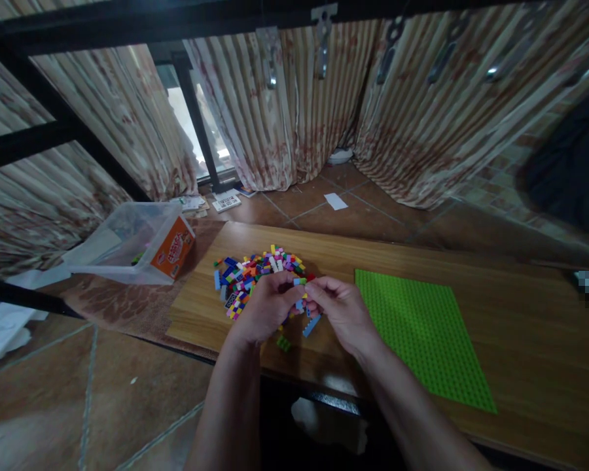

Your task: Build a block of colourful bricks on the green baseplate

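Note:
My left hand and my right hand meet over the front of a heap of mixed toy bricks. Thumbs and fingers of both are pinched together around small toy bricks, where light blue, green and yellow show. How these pieces join is hidden by my fingers. Just below my right fingertips, a long blue brick lies on the table. Closer to the front edge lies a green brick. To the right of my right hand, a flat green studded baseplate rests on the wood.
The wooden table runs across the view. Left of it, a clear plastic bin with an orange label stands on a brown mat. Striped curtains hang behind dark metal bars. A white paper lies on the tiled floor.

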{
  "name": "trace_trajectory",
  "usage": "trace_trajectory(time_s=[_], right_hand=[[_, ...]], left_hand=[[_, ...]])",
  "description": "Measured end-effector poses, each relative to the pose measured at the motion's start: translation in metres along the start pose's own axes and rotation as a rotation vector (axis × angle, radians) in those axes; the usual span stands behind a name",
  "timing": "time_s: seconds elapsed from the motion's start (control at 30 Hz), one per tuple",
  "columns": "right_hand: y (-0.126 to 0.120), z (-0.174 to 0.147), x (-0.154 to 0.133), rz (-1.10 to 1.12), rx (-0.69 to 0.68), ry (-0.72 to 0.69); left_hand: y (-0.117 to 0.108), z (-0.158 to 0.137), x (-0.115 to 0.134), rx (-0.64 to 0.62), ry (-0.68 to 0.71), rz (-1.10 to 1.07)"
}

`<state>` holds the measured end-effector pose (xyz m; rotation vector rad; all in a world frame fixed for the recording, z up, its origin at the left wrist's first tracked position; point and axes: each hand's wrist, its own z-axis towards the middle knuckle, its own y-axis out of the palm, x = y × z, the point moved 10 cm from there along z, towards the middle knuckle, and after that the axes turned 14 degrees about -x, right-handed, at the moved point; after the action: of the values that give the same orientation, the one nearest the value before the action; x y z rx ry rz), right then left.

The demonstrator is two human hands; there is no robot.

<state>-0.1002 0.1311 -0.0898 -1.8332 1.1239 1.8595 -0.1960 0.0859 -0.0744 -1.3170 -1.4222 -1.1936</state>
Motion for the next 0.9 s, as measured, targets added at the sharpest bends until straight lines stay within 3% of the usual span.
trace_trajectory(time_s=[0.3,0.67,0.77,0.9], right_hand=[[0.002,0.001,0.013,0.103,-0.032,0.022],[0.009,-0.001,0.018,0.222,-0.056,0.08],[-0.005,0.0,0.011,-0.002,0.031,0.034],[-0.013,-0.003,-0.013,-0.629,0.126,-0.091]], left_hand=[[-0.001,-0.005,0.0,-0.038,-0.013,-0.05],[0.002,-0.009,0.008,-0.092,0.023,0.049],[-0.002,-0.008,0.004,-0.072,0.003,0.145],[-0.012,-0.007,0.003,0.012,-0.026,0.401]])
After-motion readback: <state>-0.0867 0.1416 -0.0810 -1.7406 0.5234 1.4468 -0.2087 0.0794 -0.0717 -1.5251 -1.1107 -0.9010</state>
